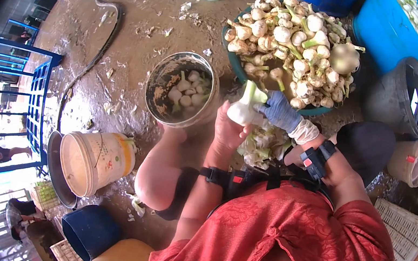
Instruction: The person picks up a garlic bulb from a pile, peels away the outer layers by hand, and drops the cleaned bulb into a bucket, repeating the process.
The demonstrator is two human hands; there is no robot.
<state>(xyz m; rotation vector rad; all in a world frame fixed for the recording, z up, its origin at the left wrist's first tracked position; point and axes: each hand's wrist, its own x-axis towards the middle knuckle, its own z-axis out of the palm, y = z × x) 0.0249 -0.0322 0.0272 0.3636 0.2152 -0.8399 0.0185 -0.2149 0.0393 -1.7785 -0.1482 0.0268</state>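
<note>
My left hand (230, 128), bare, has its fingers round the lower side of a large white garlic bulb (243, 114) with a short green stem. From the right, my right hand (281, 112), in a blue glove, pinches at the stem side of the same bulb; its fingertips are partly hidden. Behind my hands a round green tub (238, 68) is heaped with garlic bulbs (284, 33). To the left stands a metal bucket (151, 100) holding peeled bulbs (192, 90) in liquid. Peelings (260, 145) lie in a pile just below my hands.
A cream bucket (100, 160) lies tipped at the left, beside a blue bin (90, 229). A hose (107, 40) crosses the wet floor. A dark bucket (397, 100) and pink-white bucket (406, 162) stand right. Another person (20, 215) is at the lower left.
</note>
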